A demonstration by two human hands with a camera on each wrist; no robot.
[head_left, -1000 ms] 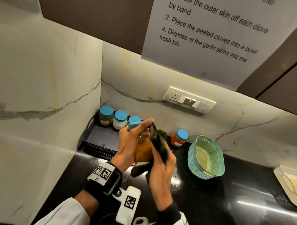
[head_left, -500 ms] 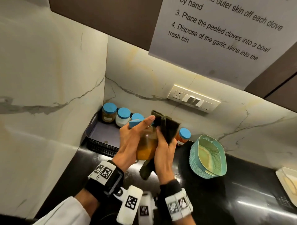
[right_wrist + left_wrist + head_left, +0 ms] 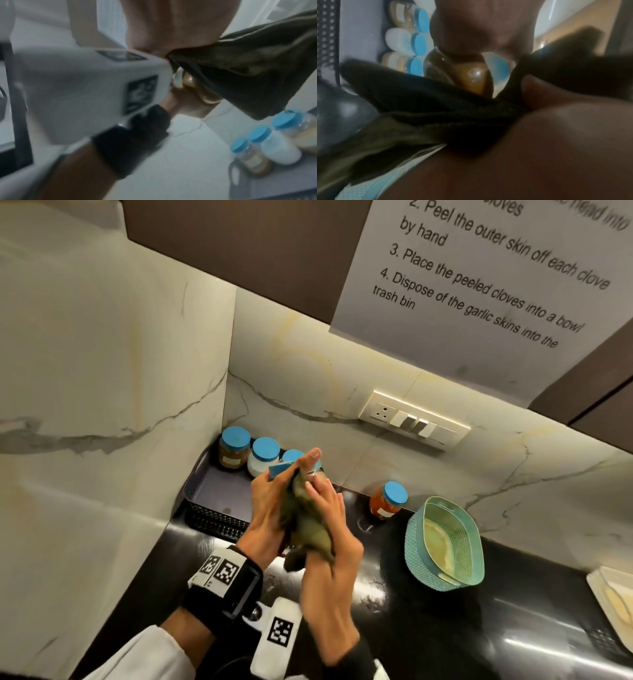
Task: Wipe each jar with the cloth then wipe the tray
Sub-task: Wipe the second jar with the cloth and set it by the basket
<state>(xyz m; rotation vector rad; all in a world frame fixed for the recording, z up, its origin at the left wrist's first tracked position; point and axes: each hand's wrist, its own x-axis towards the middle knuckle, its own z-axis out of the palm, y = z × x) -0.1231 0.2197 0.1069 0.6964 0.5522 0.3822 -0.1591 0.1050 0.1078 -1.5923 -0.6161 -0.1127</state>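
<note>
Above counter, hands wiping jar, cloth

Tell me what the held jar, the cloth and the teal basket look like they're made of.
Held jar: clear glass or plastic, going by its glossy highlights, with a matte blue lid, likely plastic. Cloth: soft olive-green fabric, creased and folded. Teal basket: probably moulded plastic with a woven-look perforated wall.

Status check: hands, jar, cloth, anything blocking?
Left hand grips amber jar by its blue lid. Right hand presses cloth around it. Three jars in tray, red jar on counter. Nothing blocking.
</note>
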